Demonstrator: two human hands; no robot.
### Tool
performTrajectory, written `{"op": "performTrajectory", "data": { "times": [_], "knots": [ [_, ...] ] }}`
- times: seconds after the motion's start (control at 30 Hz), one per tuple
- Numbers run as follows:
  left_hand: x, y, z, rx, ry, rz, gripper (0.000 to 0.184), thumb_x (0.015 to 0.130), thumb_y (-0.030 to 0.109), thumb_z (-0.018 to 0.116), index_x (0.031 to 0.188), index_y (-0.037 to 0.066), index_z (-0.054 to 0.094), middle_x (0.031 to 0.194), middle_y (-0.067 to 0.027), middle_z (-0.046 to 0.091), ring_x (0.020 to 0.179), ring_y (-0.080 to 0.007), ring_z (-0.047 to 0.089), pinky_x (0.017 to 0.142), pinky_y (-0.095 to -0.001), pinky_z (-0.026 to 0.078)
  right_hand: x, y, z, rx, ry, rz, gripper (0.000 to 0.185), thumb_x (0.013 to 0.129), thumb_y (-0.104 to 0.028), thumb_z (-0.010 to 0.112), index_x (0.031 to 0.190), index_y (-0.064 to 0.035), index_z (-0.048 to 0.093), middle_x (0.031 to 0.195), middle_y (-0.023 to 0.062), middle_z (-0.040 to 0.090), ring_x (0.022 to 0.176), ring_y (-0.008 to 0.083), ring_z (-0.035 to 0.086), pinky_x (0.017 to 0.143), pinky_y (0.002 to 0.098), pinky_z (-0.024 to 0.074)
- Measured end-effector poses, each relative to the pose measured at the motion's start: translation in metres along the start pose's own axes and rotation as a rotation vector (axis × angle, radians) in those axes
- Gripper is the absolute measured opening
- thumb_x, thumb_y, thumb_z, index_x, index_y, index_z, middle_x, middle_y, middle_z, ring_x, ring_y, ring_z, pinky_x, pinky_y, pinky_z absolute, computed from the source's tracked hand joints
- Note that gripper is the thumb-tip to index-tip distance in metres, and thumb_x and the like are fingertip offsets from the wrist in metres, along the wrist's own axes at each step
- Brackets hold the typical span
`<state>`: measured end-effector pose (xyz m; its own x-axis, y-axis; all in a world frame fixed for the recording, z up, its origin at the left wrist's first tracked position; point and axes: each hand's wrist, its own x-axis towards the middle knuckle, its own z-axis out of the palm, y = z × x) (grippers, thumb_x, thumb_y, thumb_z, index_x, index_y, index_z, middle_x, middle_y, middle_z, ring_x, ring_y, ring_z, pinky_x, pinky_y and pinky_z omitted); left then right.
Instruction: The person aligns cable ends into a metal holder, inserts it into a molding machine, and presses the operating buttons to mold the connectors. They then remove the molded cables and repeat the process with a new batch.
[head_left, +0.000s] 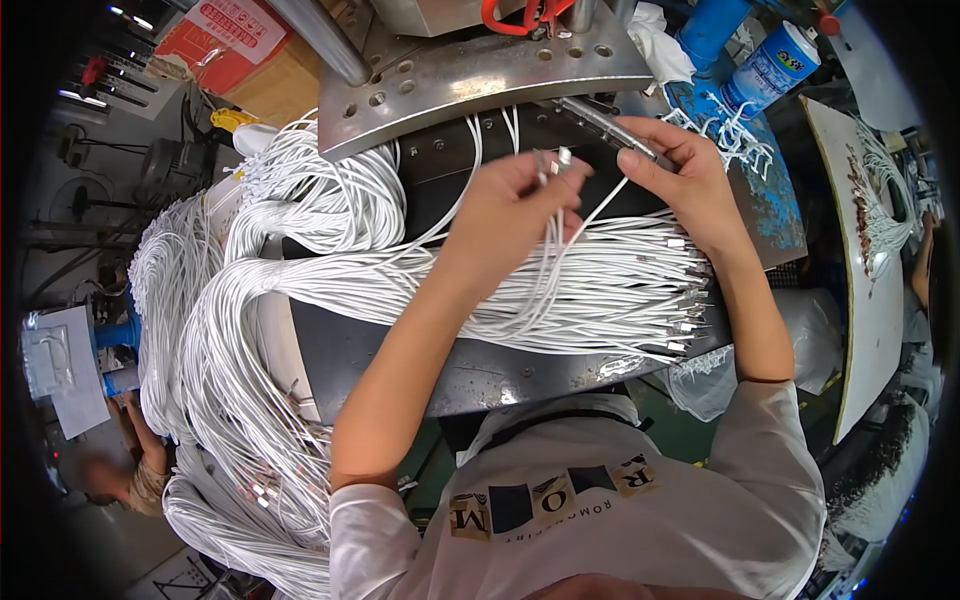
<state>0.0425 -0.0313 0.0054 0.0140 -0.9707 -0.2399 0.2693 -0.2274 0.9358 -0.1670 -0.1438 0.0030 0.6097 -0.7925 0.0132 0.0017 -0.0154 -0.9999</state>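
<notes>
My left hand (520, 210) is closed around a few white cables (545, 270), their small metal ends sticking up past the fingertips. Fingers and thumb of my right hand (685, 180) grip a narrow metal bar (612, 130) with a row of slots or notches. The bar's far end reaches under the edge of a thick steel plate (490, 85). One white cable slants from near my right thumb down to the big bundle. Under both hands spreads that bundle of white cables (600, 290), many metal-tipped ends fanned to the right.
More looped white cables (330, 200) lie at the left and hang off the dark bench (440, 385). A blue spray can (775, 65) and white scraps (735, 140) sit at upper right. A red-and-brown cardboard box (235, 55) stands upper left. Another person (140, 470) is at the far left.
</notes>
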Motion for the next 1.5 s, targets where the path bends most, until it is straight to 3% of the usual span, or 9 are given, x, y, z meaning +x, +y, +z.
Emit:
{"op": "performTrajectory", "data": {
  "times": [0.07,0.2,0.3,0.4,0.5,0.7,0.8,1.4,1.5],
  "knots": [
    [-0.003,0.001,0.007,0.082,-0.143,-0.069,0.033,0.109,0.023,0.062,0.128,-0.003,0.067,0.091,-0.0013,0.067,0.083,-0.0104,0.068,0.081,-0.0261,0.059,0.001,0.002,-0.001,-0.021,0.018,-0.034,0.042,0.096,-0.016,0.080,0.132,0.0035,0.069,0.114,0.0062,0.076,0.099,0.0080,0.066,0.090,0.0237,0.0518],
    [-0.001,-0.005,0.004,0.234,-0.206,-0.006,0.035,0.111,0.022,0.058,0.135,-0.003,0.063,0.097,-0.0003,0.066,0.081,-0.0095,0.065,0.080,-0.0269,0.057,-0.001,-0.003,-0.002,-0.081,0.000,-0.004,0.040,0.098,-0.017,0.079,0.132,0.0021,0.070,0.113,0.0068,0.077,0.099,0.0080,0.066,0.090,0.0239,0.0517],
    [-0.001,-0.006,0.004,0.116,-0.117,-0.021,0.035,0.111,0.021,0.058,0.136,-0.003,0.064,0.096,-0.0008,0.066,0.081,-0.0099,0.065,0.083,-0.0280,0.059,0.000,0.001,-0.003,-0.073,-0.027,-0.013,0.039,0.098,-0.017,0.078,0.132,0.0012,0.070,0.113,0.0065,0.077,0.100,0.0080,0.066,0.091,0.0245,0.0519],
    [-0.001,0.000,0.005,-0.098,-0.082,-0.096,0.035,0.109,0.020,0.061,0.134,-0.004,0.066,0.096,-0.0013,0.066,0.082,-0.0109,0.067,0.083,-0.0285,0.061,-0.001,0.000,0.000,-0.054,-0.033,-0.006,0.039,0.098,-0.017,0.078,0.132,0.0013,0.070,0.114,0.0060,0.077,0.100,0.0081,0.066,0.091,0.0250,0.0521],
    [-0.003,0.005,0.005,-0.076,-0.072,-0.076,0.032,0.105,0.019,0.068,0.128,-0.004,0.069,0.096,-0.0031,0.068,0.081,-0.0115,0.069,0.083,-0.0283,0.062,0.000,0.001,0.001,-0.012,-0.056,-0.007,0.038,0.098,-0.016,0.078,0.130,0.0016,0.071,0.115,0.0058,0.077,0.100,0.0084,0.067,0.092,0.0252,0.0523],
    [0.002,-0.004,0.005,-0.059,0.022,-0.019,0.025,0.099,0.017,0.076,0.114,-0.003,0.071,0.095,-0.0068,0.072,0.080,-0.0116,0.070,0.069,-0.0247,0.057,-0.001,-0.001,0.004,-0.037,-0.091,-0.001,0.043,0.097,-0.014,0.078,0.135,0.0029,0.067,0.122,0.0102,0.075,0.106,0.0116,0.068,0.094,0.0269,0.0535],
    [0.001,-0.005,0.010,-0.105,0.026,-0.012,0.022,0.100,0.017,0.075,0.112,-0.002,0.071,0.093,-0.0051,0.071,0.078,-0.0108,0.068,0.065,-0.0247,0.053,-0.001,0.001,0.008,-0.002,-0.066,-0.021,0.039,0.096,-0.015,0.080,0.130,0.0026,0.070,0.114,0.0050,0.076,0.101,0.0079,0.067,0.091,0.0246,0.0533],
    [0.001,-0.004,0.007,-0.172,-0.056,-0.124,0.020,0.101,0.019,0.072,0.110,0.000,0.072,0.086,-0.0016,0.068,0.073,-0.0091,0.061,0.062,-0.0241,0.046,0.000,-0.001,0.008,-0.025,-0.116,-0.011,0.040,0.097,-0.018,0.080,0.129,0.0042,0.071,0.112,0.0071,0.077,0.103,0.0105,0.068,0.093,0.0264,0.0538],
    [0.002,-0.007,0.007,-0.247,-0.075,-0.137,0.020,0.101,0.017,0.072,0.111,0.000,0.072,0.085,-0.0015,0.067,0.073,-0.0093,0.060,0.062,-0.0240,0.046,-0.001,-0.003,0.011,-0.110,-0.116,-0.097,0.040,0.096,-0.016,0.080,0.129,0.0038,0.071,0.112,0.0068,0.077,0.103,0.0105,0.068,0.093,0.0264,0.0538]
  ]
}}
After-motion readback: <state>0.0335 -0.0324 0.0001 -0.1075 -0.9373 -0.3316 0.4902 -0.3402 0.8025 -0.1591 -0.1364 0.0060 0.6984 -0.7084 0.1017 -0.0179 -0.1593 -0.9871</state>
